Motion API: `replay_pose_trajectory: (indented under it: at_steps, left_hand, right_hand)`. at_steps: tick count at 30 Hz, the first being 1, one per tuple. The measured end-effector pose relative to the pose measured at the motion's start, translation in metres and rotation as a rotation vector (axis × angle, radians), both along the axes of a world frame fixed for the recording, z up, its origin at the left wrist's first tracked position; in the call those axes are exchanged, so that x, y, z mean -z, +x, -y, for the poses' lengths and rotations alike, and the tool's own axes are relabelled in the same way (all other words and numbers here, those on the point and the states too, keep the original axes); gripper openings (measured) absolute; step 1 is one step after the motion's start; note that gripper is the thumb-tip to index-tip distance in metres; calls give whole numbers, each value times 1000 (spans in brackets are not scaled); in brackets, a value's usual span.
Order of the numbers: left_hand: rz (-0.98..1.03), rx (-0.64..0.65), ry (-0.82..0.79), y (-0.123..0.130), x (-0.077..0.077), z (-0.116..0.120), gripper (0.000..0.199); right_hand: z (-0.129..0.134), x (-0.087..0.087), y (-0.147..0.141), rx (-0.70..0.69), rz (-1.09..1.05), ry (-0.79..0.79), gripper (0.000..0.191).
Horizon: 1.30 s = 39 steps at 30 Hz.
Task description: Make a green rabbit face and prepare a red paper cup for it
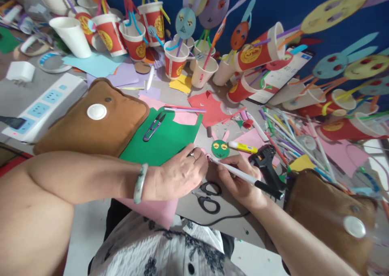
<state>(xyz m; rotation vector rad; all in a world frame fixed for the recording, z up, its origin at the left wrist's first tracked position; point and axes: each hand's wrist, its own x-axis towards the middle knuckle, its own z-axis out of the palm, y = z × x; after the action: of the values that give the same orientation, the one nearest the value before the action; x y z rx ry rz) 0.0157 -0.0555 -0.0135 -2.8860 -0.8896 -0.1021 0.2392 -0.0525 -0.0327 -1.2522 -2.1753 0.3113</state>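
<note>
My right hand [238, 178] is closed around a white pen [243, 174] with a black end, its tip pointing left. The tip meets a small pink paper piece [208, 156], which my left hand [182, 172] pinches against the table. Just beyond the pen lies a green paper circle [220, 149] with drawn yellow eyes and pink ears. A yellow glue stick [243, 147] touches its right side. Black-handled scissors [209, 197] lie between my hands, nearer to me. Green paper [164, 140] with small thread snips [154, 127] on it is beyond my left hand.
Brown cushions [100, 118] lie left and right, with a power strip [45, 105] at far left. A black glue gun [267, 166] sits beside my right hand. Paper cups [202, 71] with paper faces line the back.
</note>
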Motion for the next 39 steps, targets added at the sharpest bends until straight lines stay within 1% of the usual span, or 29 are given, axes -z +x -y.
replay_pose_trajectory:
  at_steps: [5,11,14,20,25,30,35,39]
  left_hand:
    - [2,1,11,-1,-2,0,30]
    - [11,-5,22,0,1,1,32]
    - [13,-2,22,-1,1,1,32]
    - [20,-5,3,0,0,0,33]
    - [16,0,-8,1,0,0,34]
    - [28,1,16,0,3,0,35]
    - [26,7,28,1,4,1,33]
    - [19,7,27,-1,3,1,31]
  right_hand:
    - [1,-1,1,-29,-17,-22,5]
    - [3,-3,2,14,-12,-38,6]
    - [2,-2,2,13,-2,-45,7]
    - [1,-2,0,-5,-24,-18,6]
    - [2,-2,1,15,-14,14,7]
    - [1,-1,2,20,-9,-10,8]
    - [1,-2,2,-20,-23,-7,8]
    - [1,-2,2,2,-41,4,8]
